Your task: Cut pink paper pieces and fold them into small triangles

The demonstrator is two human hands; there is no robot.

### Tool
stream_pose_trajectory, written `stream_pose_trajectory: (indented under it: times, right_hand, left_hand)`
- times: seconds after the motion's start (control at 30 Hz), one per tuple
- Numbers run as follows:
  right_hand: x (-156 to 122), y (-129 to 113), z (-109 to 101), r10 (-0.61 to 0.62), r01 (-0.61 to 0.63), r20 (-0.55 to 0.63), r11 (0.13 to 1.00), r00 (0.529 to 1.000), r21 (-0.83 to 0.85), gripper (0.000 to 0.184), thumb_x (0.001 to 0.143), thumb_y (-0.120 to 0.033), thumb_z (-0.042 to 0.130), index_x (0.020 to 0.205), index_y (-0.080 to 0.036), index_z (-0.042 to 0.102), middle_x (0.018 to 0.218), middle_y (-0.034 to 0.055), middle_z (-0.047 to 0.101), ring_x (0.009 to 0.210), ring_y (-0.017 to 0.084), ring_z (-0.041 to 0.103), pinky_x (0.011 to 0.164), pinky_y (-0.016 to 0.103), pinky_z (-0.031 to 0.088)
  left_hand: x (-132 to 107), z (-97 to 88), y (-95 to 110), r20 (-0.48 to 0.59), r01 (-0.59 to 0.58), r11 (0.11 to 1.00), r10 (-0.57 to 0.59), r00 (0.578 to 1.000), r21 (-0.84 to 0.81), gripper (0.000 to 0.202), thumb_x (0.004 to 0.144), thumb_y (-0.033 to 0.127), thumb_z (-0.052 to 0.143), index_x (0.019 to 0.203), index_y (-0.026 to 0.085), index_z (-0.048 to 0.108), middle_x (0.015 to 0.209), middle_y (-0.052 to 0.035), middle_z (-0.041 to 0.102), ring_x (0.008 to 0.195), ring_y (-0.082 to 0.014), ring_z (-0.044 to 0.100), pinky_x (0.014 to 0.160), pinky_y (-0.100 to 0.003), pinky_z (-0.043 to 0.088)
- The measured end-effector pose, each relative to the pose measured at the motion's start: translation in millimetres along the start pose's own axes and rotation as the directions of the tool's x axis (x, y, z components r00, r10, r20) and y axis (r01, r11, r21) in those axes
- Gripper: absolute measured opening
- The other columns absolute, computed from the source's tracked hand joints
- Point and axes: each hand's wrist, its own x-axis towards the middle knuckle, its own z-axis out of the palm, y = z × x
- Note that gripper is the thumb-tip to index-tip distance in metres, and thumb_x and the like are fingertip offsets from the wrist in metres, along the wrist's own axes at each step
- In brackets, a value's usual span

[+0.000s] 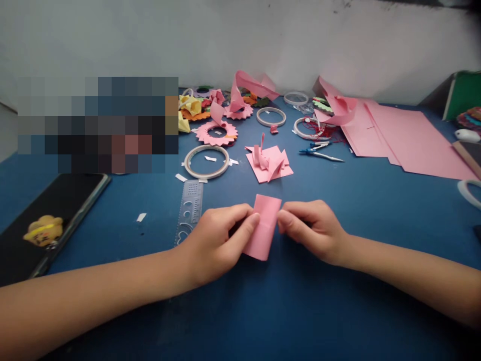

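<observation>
A small pink piece of folded paper (pixel 264 228) is held upright and slightly tilted above the blue table. My left hand (pixel 221 238) pinches its left edge between thumb and fingers. At the upper right edge, my right hand (pixel 313 228) is closed with thumb and forefinger pressed together on the paper's side. Just beyond lies a stack of pink paper squares (pixel 259 173) with folded pink pieces (pixel 272 165) on top. A clear plastic ruler (pixel 192 198) with cut-out shapes lies partly behind my left hand.
Tape rolls (pixel 206 174) and pink pleated paper rings (pixel 203 134) lie further back. Blue-handled compasses (pixel 323 153) and large pink sheets (pixel 424 135) are at the right. A black phone (pixel 80 200) with a bear charm (pixel 44 230) lies left. A pixelated patch covers the upper left.
</observation>
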Motion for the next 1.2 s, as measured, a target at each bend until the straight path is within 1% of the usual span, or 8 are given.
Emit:
stream_pose_trajectory:
  times: [0.07,0.13,0.33,0.53,0.7,0.83,1.07,1.2]
  right_hand:
    - [0.9,8.5,-3.7,-0.281,0.237,-0.083,0.907,0.956,-0.347,0.035,0.094,-0.027,0.042,0.062,-0.016,0.050,0.051,-0.0039,0.043,0.046,0.007,0.037,0.046,0.022,0.030]
    - [2.3,15.9,-6.6,-0.481,0.414,0.027,0.723,0.876,-0.554,0.029,0.092,-0.023,0.045,0.066,-0.016,0.055,0.055,-0.0008,0.050,0.049,0.009,0.042,0.049,0.025,0.033]
    - [4.0,18.8,-5.9,-0.567,0.550,0.222,0.511,0.793,-0.661,0.017,0.091,-0.021,0.047,0.085,-0.015,0.062,0.058,-0.0014,0.058,0.050,0.010,0.048,0.049,0.026,0.036]
    - [4.1,17.2,-4.0,-0.572,0.562,0.245,0.481,0.783,-0.673,0.021,0.092,-0.021,0.046,0.078,-0.016,0.060,0.055,-0.0028,0.056,0.047,0.009,0.046,0.047,0.026,0.035]
    - [4.3,17.4,-3.4,-0.577,0.564,0.248,0.467,0.778,-0.681,0.023,0.092,-0.022,0.046,0.073,-0.016,0.059,0.055,-0.0023,0.055,0.047,0.009,0.045,0.046,0.025,0.035]
    - [3.9,18.2,-3.0,-0.571,0.557,0.245,0.471,0.784,-0.684,0.022,0.092,-0.022,0.046,0.076,-0.015,0.060,0.054,-0.0025,0.055,0.047,0.010,0.046,0.046,0.026,0.036]
    - [4.5,17.7,-3.5,-0.573,0.573,0.269,0.454,0.774,-0.682,0.023,0.092,-0.022,0.045,0.077,-0.015,0.060,0.055,-0.0028,0.054,0.047,0.009,0.045,0.046,0.026,0.035]
    - [5.4,17.0,-3.2,-0.574,0.573,0.264,0.463,0.775,-0.677,0.022,0.092,-0.022,0.046,0.079,-0.014,0.061,0.054,-0.0024,0.054,0.047,0.010,0.045,0.046,0.026,0.036]
  left_hand:
    - [-2.4,3.0,-1.6,0.010,-0.080,0.953,0.080,0.997,0.291,0.031,0.093,0.023,0.037,0.066,0.017,0.050,0.055,0.0037,0.049,0.048,-0.0092,0.044,0.047,-0.022,0.031]
    - [-4.3,5.9,-3.7,0.024,-0.158,0.833,0.171,0.985,0.531,0.031,0.092,0.022,0.035,0.064,0.017,0.049,0.054,0.0012,0.051,0.047,-0.0128,0.048,0.045,-0.025,0.027]
    - [-4.9,7.2,-5.9,0.011,-0.152,0.684,0.206,0.979,0.713,0.027,0.090,0.023,0.039,0.065,0.019,0.049,0.052,-0.0012,0.056,0.044,-0.0176,0.053,0.042,-0.027,0.020]
    - [-7.2,7.4,-2.2,-0.063,-0.096,0.595,0.240,0.969,0.798,0.025,0.090,0.025,0.041,0.069,0.017,0.052,0.048,-0.0006,0.051,0.040,-0.0163,0.050,0.040,-0.026,0.020]
    - [-11.1,5.7,-5.8,0.009,-0.242,0.566,0.383,0.924,0.788,0.025,0.088,0.014,0.040,0.105,0.016,0.059,0.053,0.0023,0.055,0.042,-0.0157,0.051,0.039,-0.027,0.025]
    - [-13.1,4.4,-7.8,0.044,-0.305,0.533,0.446,0.894,0.789,0.028,0.086,0.009,0.040,0.102,0.012,0.062,0.050,0.0024,0.055,0.043,-0.0154,0.051,0.039,-0.027,0.031]
    - [-14.9,7.6,-8.3,-0.040,-0.222,0.752,0.313,0.949,0.621,0.029,0.087,0.019,0.044,0.107,0.013,0.064,0.057,-0.0004,0.063,0.044,-0.0162,0.056,0.039,-0.028,0.038]
    - [-15.3,9.3,-7.9,-0.015,-0.280,0.677,0.395,0.919,0.680,0.032,0.082,0.014,0.044,0.105,0.007,0.065,0.052,-0.0020,0.061,0.043,-0.0184,0.057,0.038,-0.029,0.038]
